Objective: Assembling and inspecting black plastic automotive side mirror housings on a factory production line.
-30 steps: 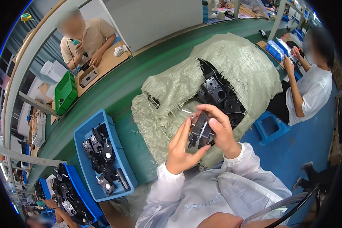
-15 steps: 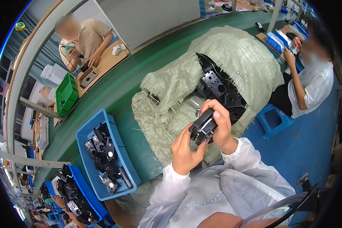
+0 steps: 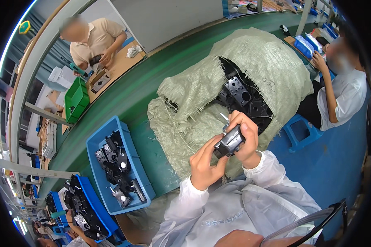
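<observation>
Between my two hands is a black mechanical part (image 3: 231,142) with a shiny top face and a thin silver lever sticking up at its far side. My left hand (image 3: 205,164) grips its left end, the thumb below and fingers along the side. Wrapped round its right side is my right hand (image 3: 247,138), fingers bent over the far edge. The part is held above a torn woven sack (image 3: 177,140). Through the sack's opening show more black parts with a metal plate (image 3: 237,90). What lies under my fingers is hidden.
Left of me, a light blue bin (image 3: 150,193) holds several black parts. Beyond it sit a darker blue bin (image 3: 95,206) and a green tray (image 3: 77,101). One person works across the green bench (image 3: 152,74); another sits at right near a blue stool (image 3: 299,131).
The part has turned in my hands, its shiny face now showing more. Across the bench, the person has lowered a green tool and holds up a dark piece. The whole view has shifted slightly.
</observation>
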Tool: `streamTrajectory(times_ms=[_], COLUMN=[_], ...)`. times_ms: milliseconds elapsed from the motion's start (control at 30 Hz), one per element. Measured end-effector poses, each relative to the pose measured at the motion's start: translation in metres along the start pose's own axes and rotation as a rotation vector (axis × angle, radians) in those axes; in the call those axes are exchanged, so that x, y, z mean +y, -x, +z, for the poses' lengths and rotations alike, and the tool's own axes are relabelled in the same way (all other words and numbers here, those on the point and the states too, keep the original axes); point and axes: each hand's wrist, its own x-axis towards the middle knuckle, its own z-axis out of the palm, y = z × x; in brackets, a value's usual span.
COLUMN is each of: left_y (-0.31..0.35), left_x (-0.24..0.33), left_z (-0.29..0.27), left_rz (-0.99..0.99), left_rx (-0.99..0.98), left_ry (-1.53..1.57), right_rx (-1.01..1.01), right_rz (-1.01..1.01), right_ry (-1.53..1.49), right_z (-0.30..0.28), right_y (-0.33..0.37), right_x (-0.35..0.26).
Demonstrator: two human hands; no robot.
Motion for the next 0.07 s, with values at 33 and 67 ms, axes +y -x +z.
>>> streamTrajectory(times_ms=[33, 67], left_y=[0.0003, 0.0005], left_x=[-0.0003, -0.0010], left_z=[-0.0013, -0.0030], left_rz=[0.018, 0.035], left_rx=[-0.008, -0.010], left_ry=[-0.003, -0.013], right_rx=[0.015, 0.025], right_rz=[0.003, 0.006], right_ry=[-0.035, -0.076], right_z=[0.0005, 0.0018], right_y=[0.0021, 0.0035], right_x=[0.0013, 0.0039])
